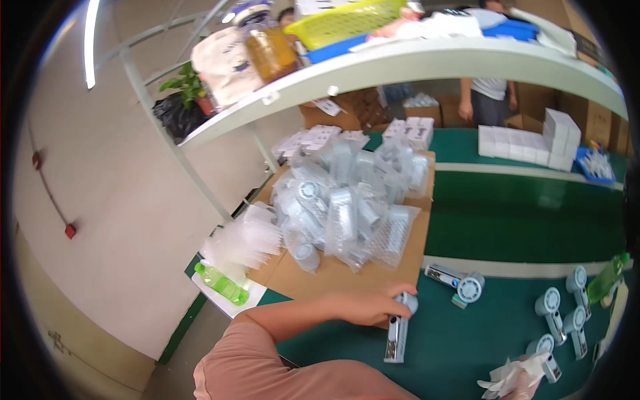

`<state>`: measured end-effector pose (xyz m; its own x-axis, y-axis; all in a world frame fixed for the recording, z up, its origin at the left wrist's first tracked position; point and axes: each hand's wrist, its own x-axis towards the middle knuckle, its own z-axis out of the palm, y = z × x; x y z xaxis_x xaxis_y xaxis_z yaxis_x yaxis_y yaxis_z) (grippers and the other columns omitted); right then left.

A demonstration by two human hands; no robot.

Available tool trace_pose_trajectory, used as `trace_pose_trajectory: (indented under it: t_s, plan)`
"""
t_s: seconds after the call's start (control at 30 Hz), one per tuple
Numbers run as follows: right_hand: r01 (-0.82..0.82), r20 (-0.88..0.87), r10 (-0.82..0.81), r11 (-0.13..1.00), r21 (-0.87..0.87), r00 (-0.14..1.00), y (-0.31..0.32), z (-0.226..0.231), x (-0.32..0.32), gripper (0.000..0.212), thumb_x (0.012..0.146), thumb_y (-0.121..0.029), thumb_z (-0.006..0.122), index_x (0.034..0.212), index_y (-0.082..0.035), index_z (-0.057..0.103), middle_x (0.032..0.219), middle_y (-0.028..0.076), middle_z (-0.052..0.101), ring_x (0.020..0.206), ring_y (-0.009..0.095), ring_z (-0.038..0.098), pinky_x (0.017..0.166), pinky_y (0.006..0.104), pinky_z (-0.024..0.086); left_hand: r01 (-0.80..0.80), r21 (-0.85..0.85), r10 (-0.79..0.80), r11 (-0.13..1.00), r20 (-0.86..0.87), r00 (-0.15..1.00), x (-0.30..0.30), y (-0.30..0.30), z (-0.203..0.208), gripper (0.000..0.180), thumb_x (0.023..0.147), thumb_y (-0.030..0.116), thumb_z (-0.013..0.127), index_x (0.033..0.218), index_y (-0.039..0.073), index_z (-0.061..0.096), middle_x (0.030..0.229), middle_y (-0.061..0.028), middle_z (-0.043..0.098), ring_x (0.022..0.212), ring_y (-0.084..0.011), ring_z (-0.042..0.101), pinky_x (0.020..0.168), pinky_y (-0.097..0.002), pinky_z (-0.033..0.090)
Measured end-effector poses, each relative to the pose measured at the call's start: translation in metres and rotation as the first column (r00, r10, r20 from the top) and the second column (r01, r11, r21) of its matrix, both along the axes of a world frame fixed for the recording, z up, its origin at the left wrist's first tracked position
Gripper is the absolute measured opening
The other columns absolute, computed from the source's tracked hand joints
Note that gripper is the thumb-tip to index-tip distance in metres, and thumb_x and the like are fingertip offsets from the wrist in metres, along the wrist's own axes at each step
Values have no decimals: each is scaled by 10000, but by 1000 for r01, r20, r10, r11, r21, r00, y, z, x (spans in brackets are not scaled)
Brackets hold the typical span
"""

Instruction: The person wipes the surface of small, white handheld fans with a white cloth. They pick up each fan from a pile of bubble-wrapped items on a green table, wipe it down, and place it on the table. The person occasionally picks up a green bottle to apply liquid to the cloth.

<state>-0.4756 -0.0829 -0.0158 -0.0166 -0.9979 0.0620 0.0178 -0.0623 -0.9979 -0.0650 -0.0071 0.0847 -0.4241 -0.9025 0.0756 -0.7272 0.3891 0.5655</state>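
My left hand is closed around the round head of a light blue handheld fan. Its shiny handle points toward me over the green tabletop. At the lower right edge my right hand, partly covered in white glove material, is blurred and cut off by the picture's edge. Right beside it is another light blue fan; whether the hand grips it is hidden. To the right of my left hand lies a fan on its side, a small pale block by its head. Several more fans rest at the far right.
Bubble-wrapped fans are heaped on brown cardboard ahead. Left of them are foam sleeves and a green bottle. A loaded white shelf spans above. White boxes stand beyond the green belt; a person stands behind.
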Motion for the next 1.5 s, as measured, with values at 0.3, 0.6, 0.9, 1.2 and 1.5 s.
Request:
trace_pose_trajectory:
  t_s: [0.3, 0.6, 0.9, 1.2, 1.5]
  plan:
    - [-492, 354, 406, 848, 197, 842, 2, 95, 162, 682, 805, -97, 584, 1434, -108, 321, 1164, 106, 529, 1013, 206, 556, 872, 334, 497, -247, -273, 233, 930, -84, 969, 79, 23, -58, 380, 695, -124, 582, 1005, 94, 616, 1284, -163, 430, 1217, -370, 414, 1013, -404, 354]
    - [-684, 481, 581, 728, 54, 657, -35, 112, 295, 497, 948, -127, 508, 1420, -141, 355, 1154, 93, 576, 994, 171, 571, 852, 291, 488, -387, -374, 422, 843, 14, 906, 92, 62, -77, 369, 696, -63, 617, 1043, 54, 573, 1373, -211, 411, 1254, -446, 391, 1046, -492, 339]
    - [-822, 687, 519, 530, 208, 508, -46, 71, 373, 712, 918, -621, 402, 1243, 5, 503, 950, 141, 642, 706, 209, 642, 533, 297, 539, -791, -298, 782, 535, -180, 597, 86, 164, -66, 371, 748, 43, 673, 1106, 65, 577, 1319, -216, 454, 1166, -395, 476, 976, -448, 407]
    - [-930, 712, 606, 307, 200, 353, -64, 14, 376, 431, 938, -192, 471, 1292, 54, 460, 1098, 156, 637, 926, 222, 648, 761, 318, 548, -563, -657, 858, -502, -459, -230, 149, 304, -54, 825, 686, 41, 797, 1347, -24, 308, 1293, -188, 370, 1233, -314, 380, 1076, -398, 286]
    - [-785, 737, 348, 483, 388, 579, -67, 33, 375, 363, 938, -217, 552, 1222, 7, 523, 1137, 137, 625, 1016, 278, 632, 900, 427, 527, -814, -71, 567, -576, -753, -335, 206, 297, -78, 736, 778, 147, 763, 1369, -29, 360, 1288, -176, 491, 1180, -249, 497, 1001, -367, 393]
